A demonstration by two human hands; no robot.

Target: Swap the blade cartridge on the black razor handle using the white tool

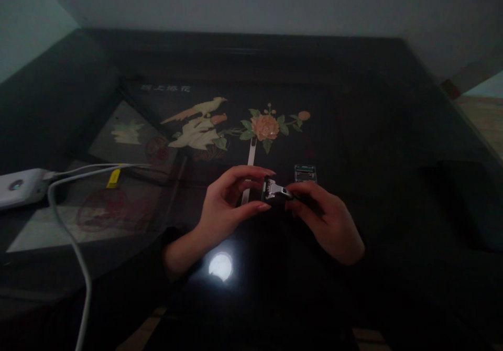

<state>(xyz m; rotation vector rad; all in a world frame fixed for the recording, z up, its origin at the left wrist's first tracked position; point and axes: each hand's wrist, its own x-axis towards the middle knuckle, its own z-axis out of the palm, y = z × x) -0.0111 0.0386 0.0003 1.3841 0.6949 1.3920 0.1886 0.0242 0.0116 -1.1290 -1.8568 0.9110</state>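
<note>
razor head [274, 189] — between both hands' grip

My one camera sits on the head, looking forward and down across the dark table [393, 131] toward its far edge at the wall [275, 0], close above the near edge.

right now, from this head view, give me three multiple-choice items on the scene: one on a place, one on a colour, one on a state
1. Where is the white device with cables?
A. left edge
B. right edge
C. table centre

2. What colour is the inlaid flower?
A. blue
B. orange-pink
C. black

3. How is the small metal part held?
A. lying alone
B. between both hands
C. under the cable

Answers: 1 A, it sits far left. 2 B, petals look orange-pink. 3 B, left hand and right hand both pinch it.
</note>
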